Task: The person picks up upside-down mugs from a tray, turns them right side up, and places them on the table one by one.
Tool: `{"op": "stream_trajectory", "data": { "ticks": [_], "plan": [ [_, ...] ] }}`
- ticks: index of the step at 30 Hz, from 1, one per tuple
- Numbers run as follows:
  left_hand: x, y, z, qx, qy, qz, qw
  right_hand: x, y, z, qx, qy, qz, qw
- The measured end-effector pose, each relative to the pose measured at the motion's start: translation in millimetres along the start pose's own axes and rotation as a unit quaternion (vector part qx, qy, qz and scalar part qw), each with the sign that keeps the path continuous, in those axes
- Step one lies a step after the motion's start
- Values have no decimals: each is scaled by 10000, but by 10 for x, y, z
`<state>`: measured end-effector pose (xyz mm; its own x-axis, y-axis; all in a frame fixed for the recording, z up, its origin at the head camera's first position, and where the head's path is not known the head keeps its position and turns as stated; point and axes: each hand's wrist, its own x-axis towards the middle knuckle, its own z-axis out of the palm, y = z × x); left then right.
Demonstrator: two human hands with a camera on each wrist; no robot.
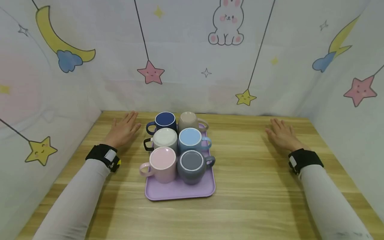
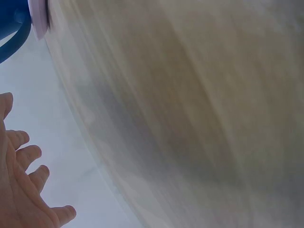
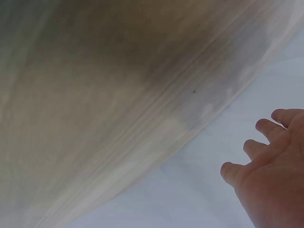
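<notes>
On the lilac tray [image 1: 180,191] I have six mugs, apparently upside down with their ringed bases up, in two columns of three. By the tray's near edge sit the pink mug [image 1: 163,168], left, and the dark gray mug [image 1: 192,170], right. Behind them stand the white mug [image 1: 166,139] and the light blue mug [image 1: 190,141]; at the far end, the navy mug [image 1: 166,121] and the beige mug [image 1: 188,123]. Every handle points outward, over the tray's long sides. The tray lies left of the middle of the wooden worktop [image 1: 249,190], its far end near the back edge.

I see the left hand [image 1: 122,131] palm down near the worktop's far left corner, fingers extended and slightly spread, nearest the navy mug yet apart from it. The right hand [image 1: 283,136] is toward the far right corner, well apart from the mugs, fingers also extended and parted. Both hold nothing; I can't tell whether either touches the wood.

Each wrist wears a black strap above a pale sleeve. Behind the back edge I get a white backdrop [image 1: 186,33] printed with a rabbit [image 1: 229,28], stars and a moon [image 1: 64,38].
</notes>
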<state>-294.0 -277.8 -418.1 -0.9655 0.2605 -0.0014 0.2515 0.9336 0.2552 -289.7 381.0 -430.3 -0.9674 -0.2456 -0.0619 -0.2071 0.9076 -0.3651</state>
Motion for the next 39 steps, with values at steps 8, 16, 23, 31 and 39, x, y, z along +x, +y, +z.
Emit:
{"op": "stream_trajectory", "data": {
  "ticks": [8,16,23,31,39],
  "plan": [
    [-23,27,-28,-63,142,40,9999,-61,-54,-95,21,182,-125,9998],
    [-168,77,-19,-164,151,94,9997,-254,-367,-207,-85,266,-113,9995],
    [-313,91,-31,-574,54,247,9980,-242,-705,-138,-217,171,-113,9996],
    [-309,135,-76,-1309,-201,492,9900,-117,-908,-33,42,193,-485,9986],
    [-430,214,-55,-1652,-547,612,9828,-85,-1296,21,645,-270,-798,9944]
  ]
}}
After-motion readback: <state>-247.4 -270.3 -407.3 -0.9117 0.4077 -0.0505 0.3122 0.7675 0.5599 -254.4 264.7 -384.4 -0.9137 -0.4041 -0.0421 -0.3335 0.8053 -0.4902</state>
